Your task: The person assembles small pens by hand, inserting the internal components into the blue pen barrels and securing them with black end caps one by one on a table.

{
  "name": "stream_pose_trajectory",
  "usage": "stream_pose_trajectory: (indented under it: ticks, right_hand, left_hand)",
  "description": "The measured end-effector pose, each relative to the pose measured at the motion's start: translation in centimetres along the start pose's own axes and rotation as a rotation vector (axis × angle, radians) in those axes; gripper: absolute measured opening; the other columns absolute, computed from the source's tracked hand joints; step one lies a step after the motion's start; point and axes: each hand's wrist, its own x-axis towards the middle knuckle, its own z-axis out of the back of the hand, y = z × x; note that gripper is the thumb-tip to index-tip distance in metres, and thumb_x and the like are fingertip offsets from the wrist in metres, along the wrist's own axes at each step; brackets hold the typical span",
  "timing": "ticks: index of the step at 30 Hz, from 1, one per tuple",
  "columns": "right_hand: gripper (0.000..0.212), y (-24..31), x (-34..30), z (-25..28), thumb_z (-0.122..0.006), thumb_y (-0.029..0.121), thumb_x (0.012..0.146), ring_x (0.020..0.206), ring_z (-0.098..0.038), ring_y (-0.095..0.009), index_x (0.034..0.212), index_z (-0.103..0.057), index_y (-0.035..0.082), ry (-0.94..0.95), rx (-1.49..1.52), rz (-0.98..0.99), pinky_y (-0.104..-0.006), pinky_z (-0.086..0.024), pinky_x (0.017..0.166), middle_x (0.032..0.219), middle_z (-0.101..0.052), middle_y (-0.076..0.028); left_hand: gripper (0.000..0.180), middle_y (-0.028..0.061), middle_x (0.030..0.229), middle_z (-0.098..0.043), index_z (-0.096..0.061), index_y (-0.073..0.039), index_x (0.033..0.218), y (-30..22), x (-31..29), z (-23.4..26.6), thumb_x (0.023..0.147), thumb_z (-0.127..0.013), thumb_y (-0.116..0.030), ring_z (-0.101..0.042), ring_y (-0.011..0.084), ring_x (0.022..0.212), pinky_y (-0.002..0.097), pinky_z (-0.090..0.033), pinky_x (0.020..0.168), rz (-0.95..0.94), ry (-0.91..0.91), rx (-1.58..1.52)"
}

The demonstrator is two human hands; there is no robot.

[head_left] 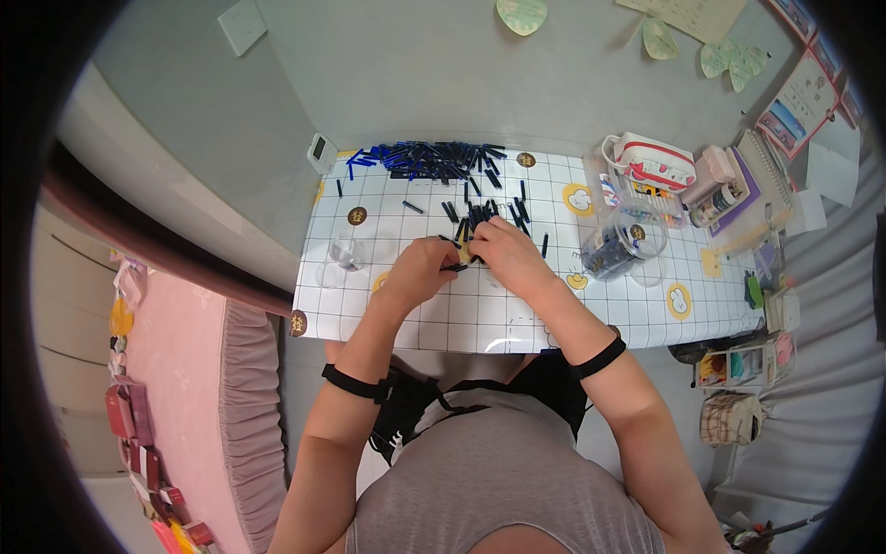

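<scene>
My left hand [431, 267] is closed, its fingertips around short dark tubes that look like ink cartridges. Beside it, my right hand [503, 249] bends its fingers down over the near end of a small group of ink cartridges [481, 211]; what they pinch is hidden. The two hands' fingertips nearly meet. Farther back lies a big heap of ink cartridges [434, 159], black and blue, with a few single ones scattered around. To the right, a large clear plastic cup [604, 251] holds many dark blue pieces. A small clear cup [348, 253] stands left of my left hand.
The table has a white grid-patterned cover [425, 323]. A small white timer [321, 153] stands at its back left corner. At the back right are a white-and-red pouch [653, 162], a clear tray of stationery [646, 198] and notebooks [764, 175]. A wall closes off the back.
</scene>
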Motion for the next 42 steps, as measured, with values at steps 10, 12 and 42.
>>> stream_pose_trajectory:
  ticks: [10,12,42]
  right_hand:
    - [0.015,-0.9,1.4,1.2,-0.074,0.006,0.085,0.11,-0.063,-0.022,0.097,-0.082,0.012,0.105,0.02,0.099,-0.034,-0.057,0.098,0.105,-0.068,-0.001]
    - [0.015,-1.0,1.6,1.2,-0.073,0.007,0.085,0.11,-0.062,-0.022,0.096,-0.082,0.013,0.107,0.033,0.117,-0.0339,-0.057,0.097,0.104,-0.067,-0.001]
    - [0.021,3.3,-6.9,-1.7,-0.08,-0.003,0.093,0.086,-0.073,-0.021,0.112,-0.072,0.0,-0.462,0.787,-0.342,-0.0315,-0.057,0.079,0.097,-0.072,-0.01]
  left_hand:
    - [0.02,0.0193,0.095,-0.078,-0.078,0.003,0.101,-0.2,-0.1,0.0,0.083,-0.086,0.0,-0.077,0.0342,0.087,0.0401,-0.061,0.08,0.056,0.001,0.017]
    - [0.018,0.0196,0.095,-0.078,-0.078,0.003,0.101,0.0,-0.3,-0.1,0.084,-0.084,-0.001,-0.077,0.0356,0.088,0.0409,-0.061,0.08,0.057,-0.007,0.033]
    - [0.019,0.0123,0.111,-0.079,-0.08,0.0,0.114,-2.1,-3.4,-7.1,0.096,-0.083,-0.003,-0.077,0.0195,0.092,0.0306,-0.064,0.078,-0.008,-0.351,-0.473]
